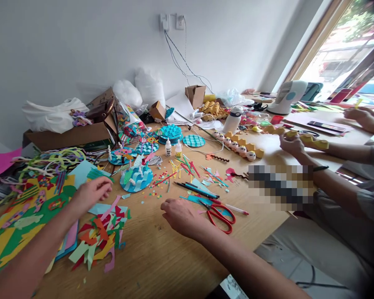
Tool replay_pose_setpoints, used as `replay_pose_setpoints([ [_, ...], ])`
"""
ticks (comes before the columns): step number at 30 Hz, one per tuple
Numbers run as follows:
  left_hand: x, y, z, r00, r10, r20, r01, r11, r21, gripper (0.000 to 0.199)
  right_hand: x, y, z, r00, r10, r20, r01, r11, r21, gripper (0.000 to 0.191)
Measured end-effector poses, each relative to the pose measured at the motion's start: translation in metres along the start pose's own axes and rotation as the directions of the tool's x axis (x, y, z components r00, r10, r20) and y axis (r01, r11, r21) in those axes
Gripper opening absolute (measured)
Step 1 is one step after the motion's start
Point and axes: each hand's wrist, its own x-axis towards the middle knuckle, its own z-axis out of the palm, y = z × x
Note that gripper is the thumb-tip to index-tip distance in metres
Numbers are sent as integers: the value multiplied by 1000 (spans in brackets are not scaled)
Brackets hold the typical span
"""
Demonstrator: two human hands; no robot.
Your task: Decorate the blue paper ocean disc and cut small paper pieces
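Note:
My left hand (95,192) hovers over the paper at the left, its fingers loosely bent and a little apart, with nothing seen in them. Beside it lie a light blue paper sheet (86,171) and a heap of coloured paper scraps (104,236). My right hand (178,214) is above the bare wood in the middle, thumb and fingers drawn together; whatever they may hold is hidden. Just right of it rest red-handled scissors (222,216), dark pens (196,189) and a red-capped white pen (237,209). A blue woven paper disc (136,178) with small figures lies between and beyond my hands.
Two small glue bottles (168,148) stand mid-table, near stacked blue discs (171,133). Farther right are a white bottle (233,120) and egg-carton strips (244,143). Another person's hand (292,143) holds a yellow carton strip. A cardboard box (71,139) sits by the wall.

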Motion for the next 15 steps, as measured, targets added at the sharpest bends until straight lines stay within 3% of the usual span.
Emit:
replay_pose_setpoints([
  [4, -41, 20, 41, 957, 162, 240, -231, 929, 290, 28, -26, 10, 2, 995, 78, 57, -79, 997, 17, 21],
  [8, -56, 32, 82, 882, 365, 297, -458, 813, 359, 36, -45, 12, 7, 997, 64, 52, -65, 998, 18, 21],
  [11, -57, 38, 99, 863, 396, 313, -494, 792, 358, 37, -56, 16, 10, 999, 41, 33, -42, 999, 27, 20],
  [15, -60, 47, 106, 869, 322, 376, -455, 818, 352, 36, -73, 36, 8, 994, 111, 5, -111, 991, 69, 18],
])
